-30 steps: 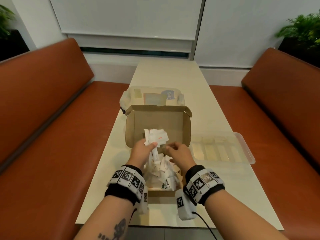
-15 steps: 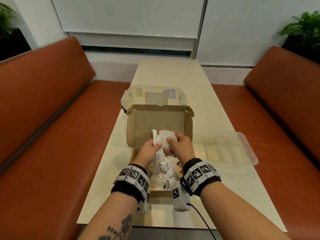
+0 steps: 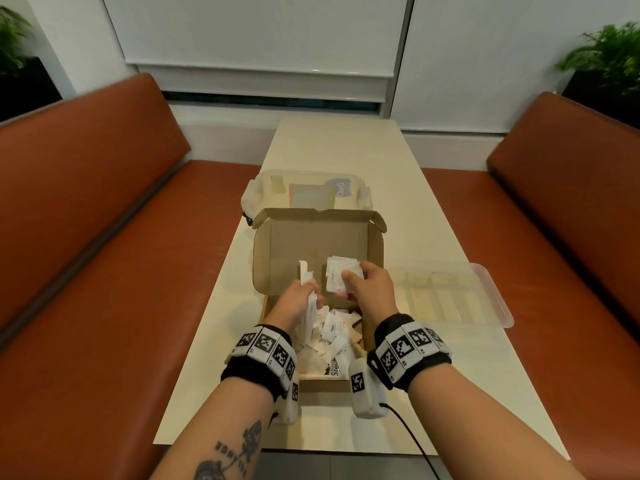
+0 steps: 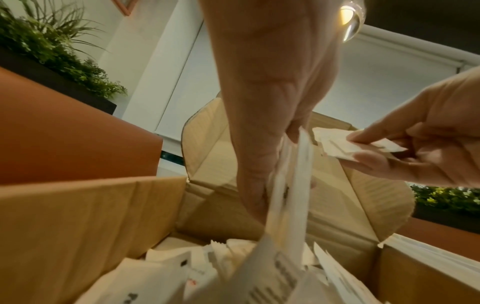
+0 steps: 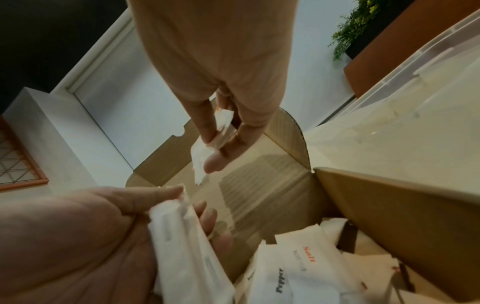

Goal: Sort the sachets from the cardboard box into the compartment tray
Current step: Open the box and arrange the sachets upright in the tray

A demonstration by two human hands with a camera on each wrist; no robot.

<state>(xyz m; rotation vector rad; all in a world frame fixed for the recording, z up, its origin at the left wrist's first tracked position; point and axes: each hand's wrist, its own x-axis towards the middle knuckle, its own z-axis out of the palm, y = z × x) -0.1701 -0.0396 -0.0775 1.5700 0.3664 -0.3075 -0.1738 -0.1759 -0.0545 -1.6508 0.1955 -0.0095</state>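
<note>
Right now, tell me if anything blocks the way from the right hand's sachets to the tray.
Nothing visible does. The right hand holds its sachets above the box's right wall, and the tray lies open beside it.

left hand's bundle: my left hand (image 3: 298, 299) hides most of the long sachets (image 3: 306, 282) I grip; their print is smeared in the left wrist view.
right hand's packets: my right hand (image 3: 370, 289) covers part of the small sachets (image 3: 337, 277); I cannot count them.
box floor: buried under the loose pile (image 3: 334, 336) in the cardboard box (image 3: 313, 244).
tray: what lies in the compartment tray (image 3: 485, 282) is too faint to tell.
</note>
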